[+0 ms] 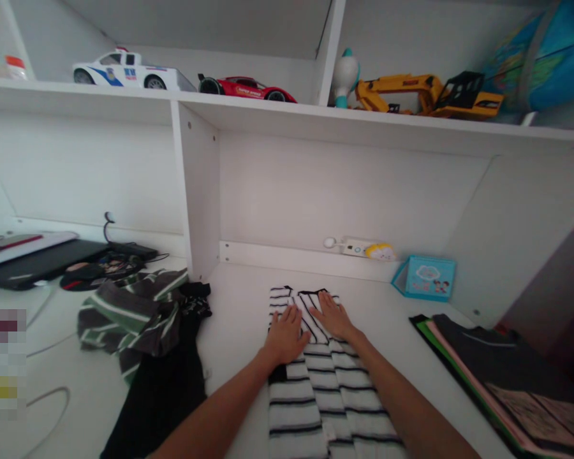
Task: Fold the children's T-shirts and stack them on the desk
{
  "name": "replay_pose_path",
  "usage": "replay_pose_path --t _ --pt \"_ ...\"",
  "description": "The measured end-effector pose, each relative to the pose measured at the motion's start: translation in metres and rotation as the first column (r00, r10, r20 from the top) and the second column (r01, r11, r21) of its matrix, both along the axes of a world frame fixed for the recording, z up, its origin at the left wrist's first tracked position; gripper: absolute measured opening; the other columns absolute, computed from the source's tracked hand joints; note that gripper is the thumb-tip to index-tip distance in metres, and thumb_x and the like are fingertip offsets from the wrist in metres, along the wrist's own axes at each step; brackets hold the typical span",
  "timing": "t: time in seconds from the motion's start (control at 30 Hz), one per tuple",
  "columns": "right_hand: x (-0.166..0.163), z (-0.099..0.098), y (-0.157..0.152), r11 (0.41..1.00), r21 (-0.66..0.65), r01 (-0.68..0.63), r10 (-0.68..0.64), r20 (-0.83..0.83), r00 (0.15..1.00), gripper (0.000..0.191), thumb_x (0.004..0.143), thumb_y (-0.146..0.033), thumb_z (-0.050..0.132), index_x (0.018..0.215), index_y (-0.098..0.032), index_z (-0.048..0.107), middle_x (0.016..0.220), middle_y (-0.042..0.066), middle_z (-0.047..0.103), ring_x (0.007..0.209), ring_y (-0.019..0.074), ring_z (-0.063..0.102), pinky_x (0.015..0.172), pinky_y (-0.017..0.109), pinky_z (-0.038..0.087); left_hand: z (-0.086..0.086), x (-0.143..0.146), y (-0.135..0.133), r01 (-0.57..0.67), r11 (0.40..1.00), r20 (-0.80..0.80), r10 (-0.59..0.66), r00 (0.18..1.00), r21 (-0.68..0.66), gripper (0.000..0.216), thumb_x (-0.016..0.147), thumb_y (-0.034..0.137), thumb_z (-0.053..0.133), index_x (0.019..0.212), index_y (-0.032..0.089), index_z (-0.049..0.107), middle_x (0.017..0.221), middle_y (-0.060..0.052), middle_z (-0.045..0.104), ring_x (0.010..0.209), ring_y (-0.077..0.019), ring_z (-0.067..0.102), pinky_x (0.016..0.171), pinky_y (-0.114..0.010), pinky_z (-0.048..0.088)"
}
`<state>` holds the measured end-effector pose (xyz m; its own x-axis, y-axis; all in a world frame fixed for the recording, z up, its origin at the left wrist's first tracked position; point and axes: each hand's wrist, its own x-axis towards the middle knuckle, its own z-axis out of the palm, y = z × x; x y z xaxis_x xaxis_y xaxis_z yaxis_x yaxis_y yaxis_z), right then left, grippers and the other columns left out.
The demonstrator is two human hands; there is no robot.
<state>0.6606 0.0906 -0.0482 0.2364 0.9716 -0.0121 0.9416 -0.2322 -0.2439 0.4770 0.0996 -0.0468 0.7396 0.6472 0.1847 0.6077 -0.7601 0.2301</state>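
A white garment with black stripes (294, 411) lies on the white desk, partly folded into a long narrow shape. My left hand (287, 333) rests on its upper left part, fingers extended and palm down. Farther right, my right hand (335, 317) lies flat on the upper right part, fingers spread. Both hands press on the cloth without gripping it. A small black patch shows beside my left wrist. My forearms cover some of the garment's lower sides.
On the left lie a crumpled grey-green striped garment (134, 312) and black clothing (162, 395). Folded clothes (488, 363) are stacked at the right, near a blue desk calendar (430, 278). A power strip (356, 247) sits at the back. Toy vehicles, including a yellow excavator (425, 92), stand on the shelf above.
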Motion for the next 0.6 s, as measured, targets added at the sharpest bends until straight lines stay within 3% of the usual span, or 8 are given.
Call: replay_pose_path --t 0.13,0.27,0.4,0.5,0.6 --pt "-0.007 0.024 -0.049 0.997 -0.018 -0.070 0.069 -0.037 0.997 0.071 0.083 -0.056 0.024 0.137 -0.011 0.013 0.143 0.010 0.006 0.131 0.0207 0.003 0.104 0.044 0.010 0.000 0.001 0.001 -0.023 1.000 -0.002 0.023 1.000 0.012 0.062 0.086 0.049 0.012 0.132 0.011 0.030 0.139 -0.012 0.024 0.129 -0.0242 0.015 0.101 -0.048 0.014" --pt "-0.020 0.037 -0.151 0.962 -0.057 -0.268 0.252 -0.201 0.947 0.069 0.081 -0.060 0.027 0.135 -0.017 0.022 0.143 0.003 0.008 0.131 0.0154 0.006 0.106 0.032 0.010 0.002 0.001 0.002 -0.023 1.000 -0.035 0.022 0.999 -0.002 0.063 0.084 0.053 0.020 0.133 0.015 0.027 0.140 -0.013 0.022 0.129 -0.0257 0.013 0.101 -0.049 0.013" --pt "-0.028 0.013 -0.240 0.954 -0.078 -0.291 0.254 -0.307 0.917 0.067 0.077 -0.058 0.039 0.133 -0.025 0.023 0.141 -0.001 0.012 0.129 0.0185 0.013 0.106 0.034 0.015 0.009 0.004 0.003 -0.005 0.999 -0.090 0.002 0.996 -0.042 0.052 0.085 0.043 0.026 0.134 0.024 0.025 0.141 -0.010 0.021 0.129 -0.0256 0.013 0.099 -0.052 0.012" --pt "-0.026 -0.018 -0.270 0.948 -0.086 -0.305 0.271 -0.279 0.921 0.070 0.073 -0.058 0.047 0.130 -0.021 0.030 0.137 0.003 0.020 0.127 0.0222 0.017 0.105 0.035 0.019 0.028 0.002 -0.011 -0.003 0.999 -0.102 -0.002 0.995 -0.054 0.052 0.085 0.042 0.028 0.133 0.022 0.026 0.141 -0.011 0.018 0.129 -0.0277 0.012 0.098 -0.054 0.013" --pt "-0.024 -0.035 -0.283 0.963 0.006 -0.268 0.263 -0.226 0.938 0.061 0.078 -0.054 0.040 0.130 -0.022 0.030 0.136 0.002 0.022 0.127 0.0218 0.020 0.103 0.037 0.021 0.052 -0.020 -0.051 0.136 0.990 -0.104 -0.139 0.985 -0.033 0.061 0.084 0.052 0.027 0.134 0.016 0.026 0.140 -0.015 0.019 0.129 -0.0289 0.012 0.100 -0.053 0.009"
